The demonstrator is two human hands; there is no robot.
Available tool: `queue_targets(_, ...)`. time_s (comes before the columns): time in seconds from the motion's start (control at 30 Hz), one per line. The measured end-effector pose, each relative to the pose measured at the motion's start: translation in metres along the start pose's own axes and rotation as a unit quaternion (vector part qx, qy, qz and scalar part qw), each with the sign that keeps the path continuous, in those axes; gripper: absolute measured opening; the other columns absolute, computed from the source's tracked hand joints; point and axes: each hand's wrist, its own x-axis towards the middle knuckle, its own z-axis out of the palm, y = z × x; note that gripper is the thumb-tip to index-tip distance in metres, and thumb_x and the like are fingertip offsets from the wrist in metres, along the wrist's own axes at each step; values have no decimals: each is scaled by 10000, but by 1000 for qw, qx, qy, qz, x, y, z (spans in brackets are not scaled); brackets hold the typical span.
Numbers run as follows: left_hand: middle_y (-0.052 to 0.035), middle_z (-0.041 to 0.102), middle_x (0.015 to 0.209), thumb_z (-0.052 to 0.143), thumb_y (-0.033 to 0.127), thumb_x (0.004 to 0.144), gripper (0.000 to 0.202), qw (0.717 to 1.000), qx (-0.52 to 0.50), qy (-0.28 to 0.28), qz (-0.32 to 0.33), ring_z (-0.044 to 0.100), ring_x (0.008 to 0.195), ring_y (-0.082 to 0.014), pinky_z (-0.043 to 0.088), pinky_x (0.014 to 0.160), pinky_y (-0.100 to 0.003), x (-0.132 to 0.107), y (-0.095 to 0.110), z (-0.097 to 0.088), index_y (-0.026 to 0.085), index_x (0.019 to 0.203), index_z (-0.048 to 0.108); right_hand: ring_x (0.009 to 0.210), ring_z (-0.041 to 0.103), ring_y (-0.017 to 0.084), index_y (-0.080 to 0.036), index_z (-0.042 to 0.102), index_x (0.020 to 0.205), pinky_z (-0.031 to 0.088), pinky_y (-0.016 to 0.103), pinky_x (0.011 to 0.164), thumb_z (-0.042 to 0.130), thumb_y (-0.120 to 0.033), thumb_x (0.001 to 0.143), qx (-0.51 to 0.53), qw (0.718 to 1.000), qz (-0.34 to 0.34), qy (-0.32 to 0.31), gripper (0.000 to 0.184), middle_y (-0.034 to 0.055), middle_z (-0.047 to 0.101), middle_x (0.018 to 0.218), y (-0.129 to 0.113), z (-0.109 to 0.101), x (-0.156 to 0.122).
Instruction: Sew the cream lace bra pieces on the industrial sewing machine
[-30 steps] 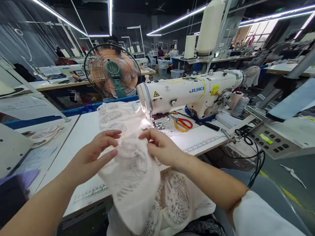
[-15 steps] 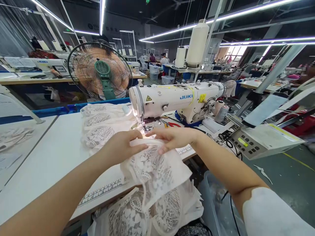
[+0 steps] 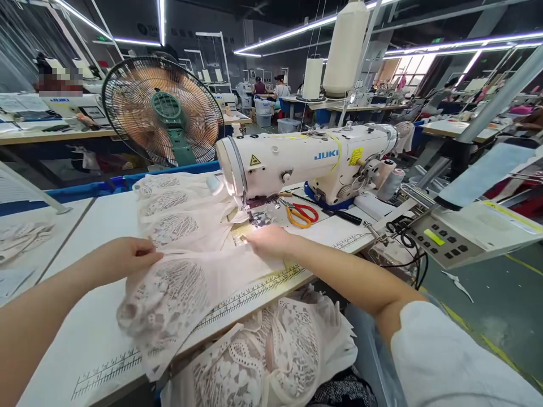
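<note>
A pale lace bra piece (image 3: 173, 294) lies stretched across the table's front edge, its left part hanging over the printed ruler. My left hand (image 3: 123, 257) pinches its upper edge on the left. Close in front of the needle area of the white sewing machine (image 3: 280, 164), my right hand (image 3: 269, 240) has its fingers curled on the fabric's right end; the fingertips are partly hidden. Further lace pieces (image 3: 169, 200) lie in a row behind, running to the machine's left side. Below the edge hangs a pile of lace bra pieces (image 3: 258, 362).
Red-and-orange-handled pliers (image 3: 302, 215) and a black-handled tool (image 3: 341, 215) lie under the machine arm. A control box (image 3: 449, 237) juts out at right. A large fan (image 3: 165, 110) stands behind the table. A grey plastic bin (image 3: 373, 350) sits below right.
My left hand has moved left and down, drawing the lace piece out across the table. The right hand has come closer to the needle area, and the pliers are now uncovered.
</note>
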Motion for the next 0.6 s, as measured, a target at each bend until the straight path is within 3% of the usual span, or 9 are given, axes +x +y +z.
queue_targets(0.07, -16, 617, 622, 428, 357, 790, 281, 995, 76, -52, 21, 566, 625, -201, 385, 576, -285, 11, -2, -5, 206, 591, 557, 956, 576, 251, -137, 621, 928, 430, 340, 747, 459, -50, 852, -32, 997, 33, 55, 199, 138, 632, 995, -9, 9, 8)
queue_targets(0.13, -76, 639, 771, 414, 328, 809, 264, 993, 103, -51, 33, 597, 711, -244, 391, 584, -313, 20, 9, -10, 184, 679, 593, 1059, 531, 281, -116, 606, 1010, 413, 393, 820, 359, -40, 892, -58, 991, 60, 106, 284, 184, 595, 1083, -16, 16, 9)
queue_targets(0.23, -119, 622, 985, 340, 301, 865, 301, 993, 96, -24, 69, 606, 871, -275, 407, 629, -333, 29, 44, -3, 173, 864, 612, 960, 565, 277, -107, 619, 972, 438, 384, 763, 405, -129, 914, -84, 985, 89, 123, 224, 183, 612, 990, -24, 31, 2)
queue_targets(0.33, -94, 617, 1084, 388, 237, 845, 254, 992, 73, -26, 101, 619, 902, -240, 427, 638, -307, 43, 86, 19, 202, 958, 612, 903, 584, 276, -95, 634, 964, 470, 369, 716, 501, -272, 906, -103, 984, 88, 117, 229, 164, 624, 929, -32, 51, -3)
queue_targets(0.47, -93, 641, 1077, 458, 321, 860, 251, 992, 48, -45, 107, 638, 879, -226, 460, 663, -313, 77, 118, 47, 201, 1007, 622, 1058, 555, 294, -74, 609, 1106, 483, 404, 838, 487, -307, 925, -117, 981, 4, 152, 319, 190, 604, 1115, -34, 71, -3)
queue_targets(0.6, -95, 681, 951, 337, 461, 939, 426, 997, 31, -56, 35, 645, 818, -204, 493, 720, -365, 116, 117, 57, 151, 975, 628, 1173, 500, 289, -66, 566, 1193, 457, 415, 933, 467, -366, 945, -126, 970, -141, 151, 402, 192, 544, 1277, -19, 69, 2)
